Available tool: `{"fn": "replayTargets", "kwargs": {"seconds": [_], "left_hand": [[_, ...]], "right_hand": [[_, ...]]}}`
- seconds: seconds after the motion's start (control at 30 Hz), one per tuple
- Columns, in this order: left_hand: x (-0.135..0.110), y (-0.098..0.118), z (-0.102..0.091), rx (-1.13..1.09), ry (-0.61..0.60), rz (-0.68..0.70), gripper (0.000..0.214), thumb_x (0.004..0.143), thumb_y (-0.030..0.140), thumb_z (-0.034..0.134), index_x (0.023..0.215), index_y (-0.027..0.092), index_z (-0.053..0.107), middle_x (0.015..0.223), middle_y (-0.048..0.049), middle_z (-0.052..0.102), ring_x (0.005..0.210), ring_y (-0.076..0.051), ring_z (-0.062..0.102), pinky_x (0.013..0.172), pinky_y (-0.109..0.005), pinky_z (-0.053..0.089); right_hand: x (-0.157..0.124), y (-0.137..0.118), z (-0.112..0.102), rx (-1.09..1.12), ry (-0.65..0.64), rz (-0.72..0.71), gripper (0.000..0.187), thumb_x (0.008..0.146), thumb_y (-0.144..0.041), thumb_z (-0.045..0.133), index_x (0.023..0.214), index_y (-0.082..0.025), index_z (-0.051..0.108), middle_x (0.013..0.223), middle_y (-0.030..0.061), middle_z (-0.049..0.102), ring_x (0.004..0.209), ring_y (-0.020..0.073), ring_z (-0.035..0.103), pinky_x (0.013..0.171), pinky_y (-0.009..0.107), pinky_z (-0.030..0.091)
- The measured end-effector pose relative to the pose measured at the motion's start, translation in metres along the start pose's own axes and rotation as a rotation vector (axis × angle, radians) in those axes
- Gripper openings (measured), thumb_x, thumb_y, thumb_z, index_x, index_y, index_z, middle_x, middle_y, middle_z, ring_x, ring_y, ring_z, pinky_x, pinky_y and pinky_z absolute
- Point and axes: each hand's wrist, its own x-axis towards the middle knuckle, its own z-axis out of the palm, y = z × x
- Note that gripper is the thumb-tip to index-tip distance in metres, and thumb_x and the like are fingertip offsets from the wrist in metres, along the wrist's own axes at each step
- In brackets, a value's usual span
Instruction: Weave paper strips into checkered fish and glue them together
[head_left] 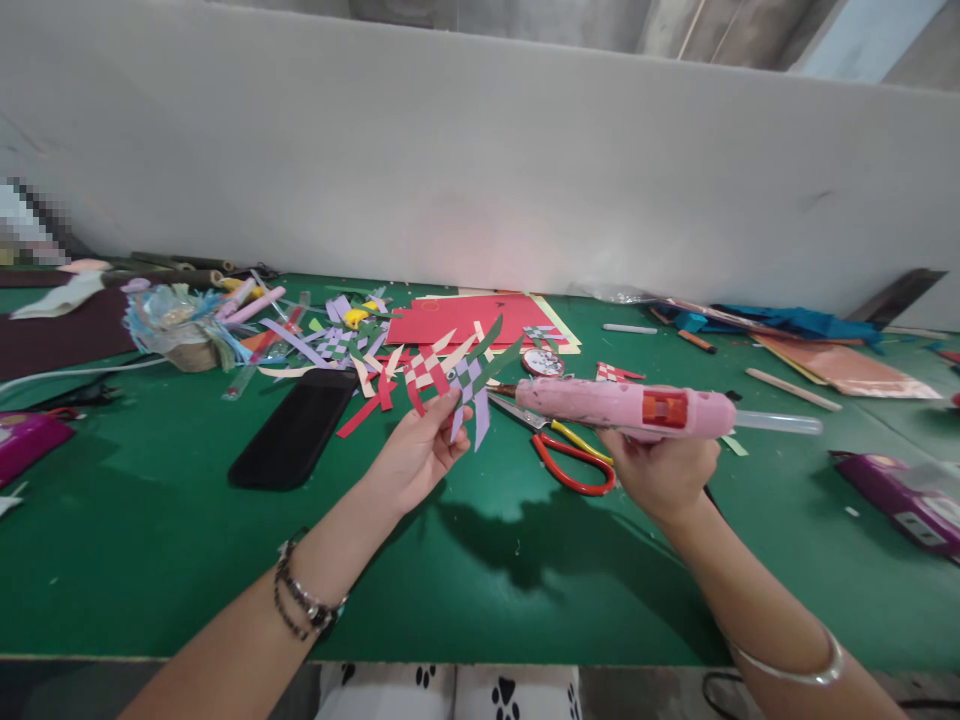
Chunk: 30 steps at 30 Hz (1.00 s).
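My left hand (429, 440) pinches a woven paper fish (466, 380) of lilac and green strips. A red and cream woven paper piece (426, 372) shows just behind the fingers; whether it is held too I cannot tell. In my right hand (664, 470) is a pink glue gun (615, 402), its nozzle pointing left near the lilac strips. A clear glue stick (780, 422) sticks out of its rear end. Beneath and behind the gun lie scissors (576, 468) with red and yellow handles, partly covered.
A black phone (294, 430) lies left of my left hand. Behind are red paper sheets (465, 322), a small round tin (542, 362) and loose strips. A bundle of blue strips (180, 322) stands far left. Purple devices (896, 500) lie at both sides. A white partition (480, 150) closes the back.
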Motion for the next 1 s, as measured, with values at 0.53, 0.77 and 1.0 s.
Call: {"fn": "replayTargets", "kwargs": {"seconds": [0.53,0.77,1.0], "left_hand": [[-0.0016,0.0023,0.003,0.013,0.031,0.006,0.034,0.083,0.013,0.044,0.05,0.011,0.053,0.038,0.0049,0.049,0.027,-0.002,0.04,0.033,-0.012,0.038],[-0.002,0.0022,0.0029,0.003,0.023,0.013,0.031,0.082,0.012,0.046,0.053,0.011,0.054,0.038,0.0051,0.049,0.027,-0.002,0.04,0.033,-0.011,0.038],[-0.0011,0.0024,0.0015,0.009,0.016,-0.001,0.023,0.078,0.015,0.054,0.055,0.012,0.053,0.04,0.0051,0.051,0.027,-0.001,0.04,0.034,-0.01,0.038]], "right_hand": [[-0.0027,0.0011,-0.0001,0.023,0.024,-0.002,0.022,0.082,-0.036,0.043,0.072,-0.016,0.049,0.05,0.0002,0.053,0.038,0.0103,0.048,0.035,0.02,0.028],[-0.0043,0.0014,-0.0005,0.048,0.019,0.02,0.024,0.081,-0.038,0.043,0.072,-0.017,0.05,0.05,0.0001,0.052,0.04,0.0108,0.048,0.036,0.02,0.03],[-0.0067,0.0014,0.0001,0.065,0.016,0.035,0.023,0.079,-0.038,0.045,0.072,-0.017,0.052,0.05,0.0004,0.05,0.042,0.012,0.048,0.039,0.021,0.034]]}}
